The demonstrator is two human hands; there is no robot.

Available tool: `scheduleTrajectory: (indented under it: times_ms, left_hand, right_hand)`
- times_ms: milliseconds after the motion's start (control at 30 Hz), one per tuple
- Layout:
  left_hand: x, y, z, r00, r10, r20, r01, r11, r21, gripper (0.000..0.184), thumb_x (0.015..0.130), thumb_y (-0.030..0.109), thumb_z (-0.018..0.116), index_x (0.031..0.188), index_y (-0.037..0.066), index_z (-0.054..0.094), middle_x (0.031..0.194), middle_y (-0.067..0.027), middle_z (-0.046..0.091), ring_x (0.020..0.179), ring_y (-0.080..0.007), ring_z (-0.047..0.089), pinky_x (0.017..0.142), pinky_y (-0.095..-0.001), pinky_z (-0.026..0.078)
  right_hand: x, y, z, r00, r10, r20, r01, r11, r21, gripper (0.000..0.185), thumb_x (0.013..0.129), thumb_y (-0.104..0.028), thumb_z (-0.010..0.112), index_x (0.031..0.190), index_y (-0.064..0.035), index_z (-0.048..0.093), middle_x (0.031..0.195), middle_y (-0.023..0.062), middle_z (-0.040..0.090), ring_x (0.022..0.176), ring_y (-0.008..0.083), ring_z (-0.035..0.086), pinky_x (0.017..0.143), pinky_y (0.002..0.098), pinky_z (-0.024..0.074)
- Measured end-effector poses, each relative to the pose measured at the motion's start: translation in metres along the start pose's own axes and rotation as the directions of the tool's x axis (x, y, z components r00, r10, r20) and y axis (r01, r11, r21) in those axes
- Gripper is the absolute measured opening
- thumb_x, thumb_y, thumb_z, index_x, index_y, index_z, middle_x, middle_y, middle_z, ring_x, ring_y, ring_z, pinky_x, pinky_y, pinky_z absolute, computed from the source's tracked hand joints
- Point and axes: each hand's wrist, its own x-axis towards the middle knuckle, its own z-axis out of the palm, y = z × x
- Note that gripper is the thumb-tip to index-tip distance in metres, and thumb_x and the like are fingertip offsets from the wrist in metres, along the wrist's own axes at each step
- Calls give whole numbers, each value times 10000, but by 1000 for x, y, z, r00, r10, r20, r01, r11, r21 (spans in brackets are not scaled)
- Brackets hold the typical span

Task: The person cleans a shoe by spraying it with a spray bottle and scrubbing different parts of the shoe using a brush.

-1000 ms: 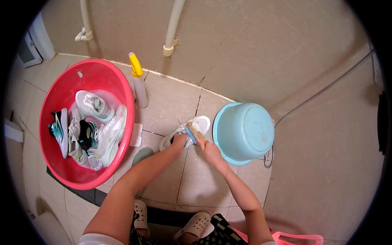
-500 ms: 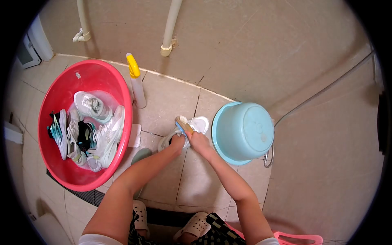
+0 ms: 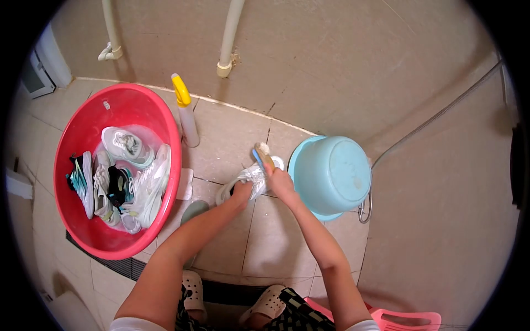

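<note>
A white lace-up sneaker (image 3: 255, 175) lies on the tiled floor in front of me, its toe pointing up and right. My left hand (image 3: 241, 193) holds it at the opening, with the fingers partly hidden inside. My right hand (image 3: 280, 182) is closed around a wooden-backed scrub brush (image 3: 267, 158) with blue bristles along one side. The brush is over the toe end of the sneaker; whether the bristles touch it I cannot tell. To the left, a red basin (image 3: 117, 255) holds several wet sneakers (image 3: 148, 185) in sudsy water.
An overturned light-blue basin (image 3: 337, 176) stands close to my right hand, with a metal hose (image 3: 436, 124) behind it. A spray bottle with a yellow top (image 3: 185, 110) is beside the red basin. A grey-green slipper (image 3: 194, 211) and a pink plastic stool (image 3: 406, 317) are nearer me.
My right hand and the brush have moved up and right, from across the sneaker's middle toward its toe. The laces now show. My left hand remains at the opening.
</note>
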Motion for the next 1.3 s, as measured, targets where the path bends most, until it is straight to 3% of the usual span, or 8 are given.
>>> scheduleTrajectory:
  times_ms: [67, 233, 467, 667, 833, 1000, 1133, 1300]
  left_hand:
    - [-9, 7, 1, 1000, -2, 8, 3, 992, -130, 352, 787, 69, 516, 1113, -64, 502, 1064, -139, 578, 940, -211, 567, 812, -307, 444]
    - [-8, 13, 4, 992, -112, -52, 105, 986, -130, 360, 787, 71, 515, 1122, -57, 482, 1057, -140, 571, 921, -206, 568, 785, -309, 452]
    - [2, -1, -5, 992, -120, 23, 122, 986, -111, 352, 802, 58, 499, 1135, -51, 467, 1057, -141, 561, 910, -219, 563, 758, -331, 457]
    - [27, -26, -8, 989, -142, -32, 138, 985, -100, 352, 822, 81, 519, 1145, -52, 483, 1078, -140, 560, 933, -224, 553, 768, -327, 452]
    - [22, -22, -7, 995, -98, -16, 96, 988, -119, 342, 831, 94, 527, 1142, -45, 495, 1087, -134, 563, 950, -219, 552, 786, -327, 448]
    - [13, -13, -3, 997, -67, -23, 63, 988, -144, 344, 823, 80, 525, 1142, -46, 497, 1087, -131, 567, 954, -215, 554, 790, -318, 446]
    - [30, -30, -12, 993, -81, 87, 97, 974, -202, 364, 805, 70, 532, 1134, -77, 483, 1081, -138, 564, 942, -210, 552, 786, -304, 443]
    - [35, -40, -13, 997, -66, 34, 72, 974, -213, 397, 791, 93, 554, 1121, -109, 467, 1069, -144, 560, 936, -204, 544, 795, -298, 433]
  right_hand:
    - [-18, 15, -6, 1000, 15, -2, -15, 999, 29, 695, 906, -537, 310, 751, 71, 609, 729, 312, 587, 728, 450, 590, 679, 501, 468]
    - [-67, 28, 4, 989, -140, 52, 142, 989, -36, 669, 907, -517, 332, 745, 75, 599, 685, 297, 583, 686, 452, 581, 646, 503, 462]
    - [-56, 19, 24, 986, -167, 30, 166, 985, 37, 614, 908, -487, 363, 721, 49, 595, 646, 270, 585, 622, 430, 582, 584, 489, 467]
    - [-38, 16, 31, 982, -182, 46, 183, 983, -13, 590, 908, -483, 364, 739, 34, 593, 680, 239, 608, 650, 403, 601, 581, 477, 476]
    - [-13, 15, 47, 980, -191, -55, 186, 980, -76, 573, 904, -486, 370, 739, 13, 599, 689, 214, 622, 649, 368, 623, 572, 444, 498]
    - [13, 11, 44, 980, -170, -101, 151, 974, -169, 589, 890, -517, 374, 745, 9, 596, 696, 198, 630, 664, 350, 634, 583, 427, 507]
    - [26, 14, 30, 981, -116, -154, 84, 976, -203, 607, 885, -540, 365, 780, 10, 598, 703, 201, 630, 686, 355, 634, 604, 433, 506]
    - [2, 40, -2, 984, 18, -176, -31, 997, -72, 600, 907, -502, 345, 791, 36, 584, 715, 236, 619, 691, 401, 613, 639, 464, 490]
